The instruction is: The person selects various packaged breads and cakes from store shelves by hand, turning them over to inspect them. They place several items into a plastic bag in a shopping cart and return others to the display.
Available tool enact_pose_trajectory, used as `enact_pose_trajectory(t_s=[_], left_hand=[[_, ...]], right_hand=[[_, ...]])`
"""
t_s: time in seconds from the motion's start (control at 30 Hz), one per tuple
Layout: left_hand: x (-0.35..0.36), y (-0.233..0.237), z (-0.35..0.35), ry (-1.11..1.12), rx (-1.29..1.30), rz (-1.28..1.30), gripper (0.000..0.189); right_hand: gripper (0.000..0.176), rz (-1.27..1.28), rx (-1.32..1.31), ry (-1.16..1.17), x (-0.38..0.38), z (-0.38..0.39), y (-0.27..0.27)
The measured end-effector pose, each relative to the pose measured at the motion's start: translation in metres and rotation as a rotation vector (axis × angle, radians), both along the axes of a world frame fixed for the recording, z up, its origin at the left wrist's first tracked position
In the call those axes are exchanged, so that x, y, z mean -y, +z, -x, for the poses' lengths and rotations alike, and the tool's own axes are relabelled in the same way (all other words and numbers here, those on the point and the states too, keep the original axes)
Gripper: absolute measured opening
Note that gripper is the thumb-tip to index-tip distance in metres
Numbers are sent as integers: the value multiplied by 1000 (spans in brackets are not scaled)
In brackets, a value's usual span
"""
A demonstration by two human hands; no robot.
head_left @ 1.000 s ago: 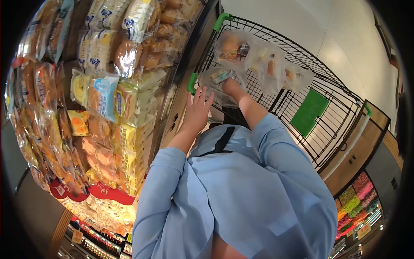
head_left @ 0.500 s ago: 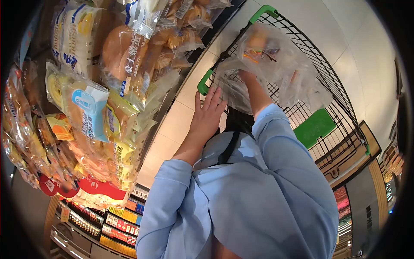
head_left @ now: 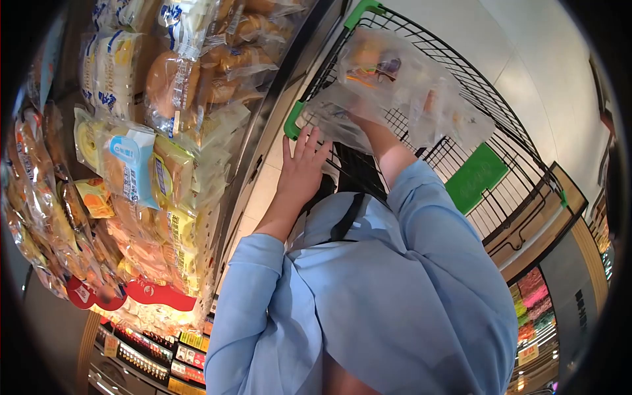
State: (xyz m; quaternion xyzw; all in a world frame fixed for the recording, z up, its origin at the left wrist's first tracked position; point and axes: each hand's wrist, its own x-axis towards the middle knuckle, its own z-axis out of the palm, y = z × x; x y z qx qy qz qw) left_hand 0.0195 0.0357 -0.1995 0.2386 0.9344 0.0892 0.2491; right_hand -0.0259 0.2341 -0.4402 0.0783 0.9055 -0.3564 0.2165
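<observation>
My left hand (head_left: 303, 164) lies with its fingers stretched out against the near rim of a wire shopping cart (head_left: 461, 49), beside its green corner piece (head_left: 295, 120). It holds nothing that I can see. My right hand (head_left: 361, 117) reaches over the cart into the folds of a clear plastic bag (head_left: 339, 108); the film covers its fingers, so their grip is hidden. Farther in, the bagged goods (head_left: 375, 62) show an orange-brown item and some dark and orange bits through the plastic. A green panel (head_left: 477, 178) sits on the cart's right part.
Packaged breads (head_left: 172, 85) fill a display close on my left, with a blue-and-white carton-like pack (head_left: 131, 164) among them. Shelves of small boxes (head_left: 191, 359) stand at the lower left. A wood-edged counter (head_left: 543, 227) lies beyond the cart's right end.
The cart and its bag have shifted left and slightly up in view, closer to the bread display. Both hands moved along with them, the left still at the green corner.
</observation>
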Motion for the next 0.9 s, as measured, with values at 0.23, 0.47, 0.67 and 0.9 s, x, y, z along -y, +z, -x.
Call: enact_pose_trajectory(t_s=[0.23, 0.47, 0.67, 0.9], left_hand=[[2, 16, 2, -48, 24, 11, 69], [14, 46, -21, 29, 56, -164, 79], [6, 81, -39, -128, -98, -293, 68], [-10, 107, -38, -115, -364, -335, 58]], right_hand=[[29, 28, 40, 179, 12, -12, 60], [37, -118, 57, 404, -2, -21, 159], [42, 21, 146, 286, 10, -40, 237], [44, -199, -20, 325, 10, -57, 228]])
